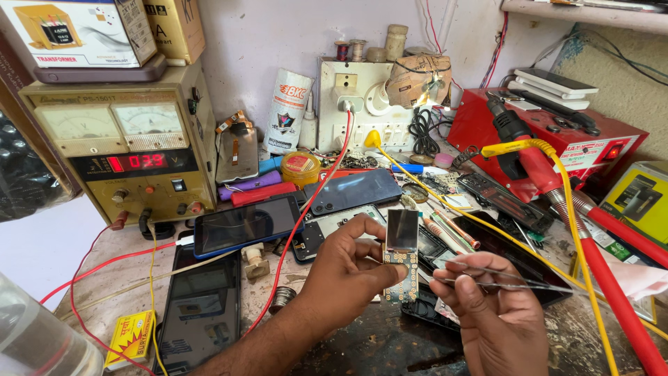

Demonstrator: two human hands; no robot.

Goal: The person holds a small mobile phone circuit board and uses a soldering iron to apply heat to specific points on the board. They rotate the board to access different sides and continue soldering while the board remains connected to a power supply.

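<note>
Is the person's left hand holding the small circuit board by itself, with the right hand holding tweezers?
Yes: the left hand pinches the circuit board, the right hand grips tweezers.

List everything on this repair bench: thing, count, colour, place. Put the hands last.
circuit board: one, green with a silvery shield, upright in the left hand
tweezers: one, metal, in the right hand
power supply: one, beige with a red display, back left
phones: several, dark, flat on the bench centre and left
soldering tool: one, red and black, right
red station box: one, back right
matchbox: one, yellow, front left
left hand: one, centre
right hand: one, lower right
</note>
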